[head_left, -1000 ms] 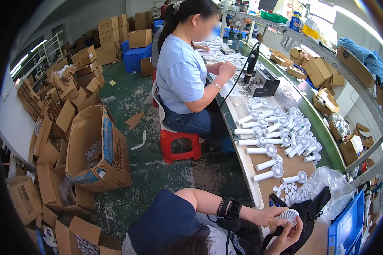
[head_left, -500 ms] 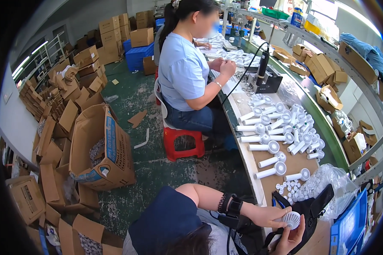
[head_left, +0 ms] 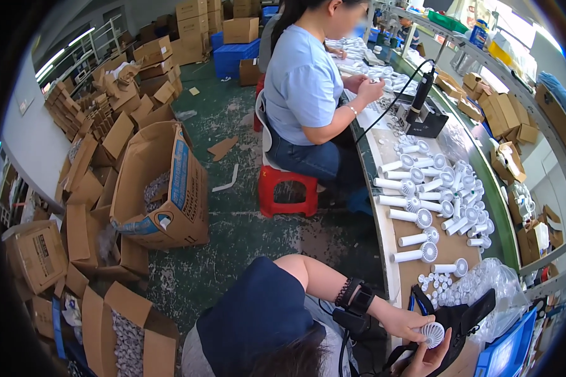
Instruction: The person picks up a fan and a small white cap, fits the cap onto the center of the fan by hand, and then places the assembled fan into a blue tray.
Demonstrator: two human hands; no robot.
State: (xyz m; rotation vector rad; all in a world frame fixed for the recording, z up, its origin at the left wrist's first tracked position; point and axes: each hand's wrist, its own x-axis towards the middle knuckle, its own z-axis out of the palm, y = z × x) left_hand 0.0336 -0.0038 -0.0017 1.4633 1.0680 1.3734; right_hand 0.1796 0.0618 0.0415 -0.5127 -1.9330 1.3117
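A white handheld fan [head_left: 432,335] is held between my two hands above the bench's near end, its round ribbed grille facing up. My left hand [head_left: 401,322], with bands round its wrist, closes on the grille's left edge with thumb and fingers. My right hand [head_left: 431,357] grips the fan from below and the right, its fingertips at the grille's rim. The fan's handle is hidden. Just beyond lie several small clear round caps [head_left: 435,286] and a single white fan [head_left: 451,268] on its side. A black bag or cloth [head_left: 462,323] lies beside my hands.
Many white fans [head_left: 431,188] lie along the bench [head_left: 393,295]. Clear plastic bags [head_left: 490,283] and a blue bin [head_left: 504,349] stand to the right. A co-worker [head_left: 308,88] sits ahead on a red stool [head_left: 287,193]. Open cartons [head_left: 188,220] cover the floor at left.
The view has shifted, so the scene sits further right and slightly higher or lower by place. Both hands still hold the fan, whose grille is turned slightly.
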